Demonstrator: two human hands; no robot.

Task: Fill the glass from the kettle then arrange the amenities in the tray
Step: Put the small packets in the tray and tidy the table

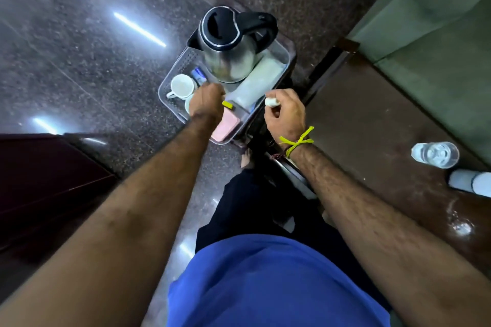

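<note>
Fingers of my right hand (285,111) pinch a small white packet (271,101) just right of the clear plastic tray (170,79); my left hand (208,99), curled inside it, grips something I cannot make out.

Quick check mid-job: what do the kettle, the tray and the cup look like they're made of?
Kettle: polished metal body, likely stainless steel, mirror-like reflections; black, probably plastic, lid and handle.
Tray: clear plastic by the look, see-through walls, dotted floor.
Cup: glossy white, probably ceramic.
</note>
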